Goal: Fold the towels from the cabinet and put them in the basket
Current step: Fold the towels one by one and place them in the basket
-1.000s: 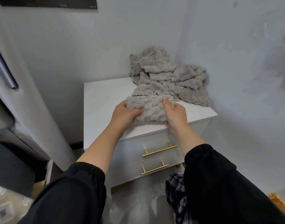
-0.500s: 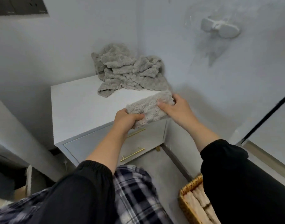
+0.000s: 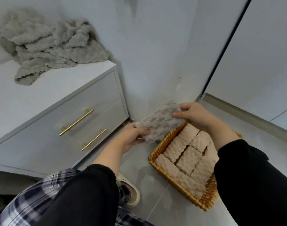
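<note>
I hold a folded grey towel (image 3: pixel 159 121) in the air between both hands, just above the far left corner of the wicker basket (image 3: pixel 160 144). My left hand (image 3: pixel 133 136) grips its lower left end, thumb on top. My right hand (image 3: pixel 196 115) pinches its upper right end. The basket stands on the floor and holds several folded towels (image 3: pixel 186 157) in rows. A heap of unfolded grey towels (image 3: pixel 46 44) lies on top of the white cabinet (image 3: pixel 61 111) at the upper left.
The cabinet has two drawers with gold bar handles (image 3: pixel 76 122). White walls meet in a corner behind the basket, and a dark door frame (image 3: pixel 224 51) runs up the right. My plaid trouser leg and a white shoe (image 3: pixel 131 193) are on the grey tiled floor.
Both hands carried the folded towel off the cabinet top, rightward and down to the basket on the floor. My view swung right and down with them.
</note>
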Demonstrator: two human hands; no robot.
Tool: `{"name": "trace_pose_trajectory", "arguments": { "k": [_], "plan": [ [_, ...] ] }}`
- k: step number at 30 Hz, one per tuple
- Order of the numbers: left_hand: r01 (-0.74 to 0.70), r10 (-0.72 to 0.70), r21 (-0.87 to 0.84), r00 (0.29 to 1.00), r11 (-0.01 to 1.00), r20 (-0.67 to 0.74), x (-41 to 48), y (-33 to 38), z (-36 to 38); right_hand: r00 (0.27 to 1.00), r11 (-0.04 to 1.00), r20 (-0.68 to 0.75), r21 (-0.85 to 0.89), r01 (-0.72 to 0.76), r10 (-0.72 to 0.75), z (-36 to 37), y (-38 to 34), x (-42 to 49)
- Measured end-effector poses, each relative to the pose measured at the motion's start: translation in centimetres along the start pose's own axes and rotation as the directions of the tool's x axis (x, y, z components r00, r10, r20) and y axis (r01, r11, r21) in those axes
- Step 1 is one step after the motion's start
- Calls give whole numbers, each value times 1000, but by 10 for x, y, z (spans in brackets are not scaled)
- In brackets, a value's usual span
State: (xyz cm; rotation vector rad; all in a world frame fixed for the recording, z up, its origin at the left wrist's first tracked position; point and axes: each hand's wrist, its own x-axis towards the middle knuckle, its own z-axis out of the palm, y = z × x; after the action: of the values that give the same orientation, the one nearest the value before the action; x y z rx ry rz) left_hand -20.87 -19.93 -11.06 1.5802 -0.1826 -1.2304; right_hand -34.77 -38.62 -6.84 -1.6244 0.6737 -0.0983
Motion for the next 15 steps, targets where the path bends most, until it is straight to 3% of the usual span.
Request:
{"name": "trace_pose_trajectory", "arguments": {
  "k": [2,4,5,6,7,11,13,15],
  "plan": [
    [46,-46,6,999,999,-1,21,-10,15,989,901,-53,421,-100,135,-2,35,8],
    [69,-69,6,998,998,-12,40,-14,31,972,587,10,796,-149,233,2,63,12],
    [82,-81,15,997,997,-11,49,-17,40,970,431,50,890,-151,236,2,79,14],
    [93,-93,19,996,995,-12,57,-19,48,974,345,74,927,-146,215,4,88,13],
    [119,-119,38,993,992,-7,69,-27,57,976,307,70,942,-132,205,2,102,13],
    [150,-152,78,988,986,12,96,-49,76,953,376,-45,924,-74,298,-2,129,19],
    [114,-120,123,992,986,41,103,-56,79,896,390,-116,918,-68,429,-8,140,23],
    [51,-46,263,999,963,-24,113,-59,78,819,389,-162,918,-80,551,-15,152,26]
  ]
}}
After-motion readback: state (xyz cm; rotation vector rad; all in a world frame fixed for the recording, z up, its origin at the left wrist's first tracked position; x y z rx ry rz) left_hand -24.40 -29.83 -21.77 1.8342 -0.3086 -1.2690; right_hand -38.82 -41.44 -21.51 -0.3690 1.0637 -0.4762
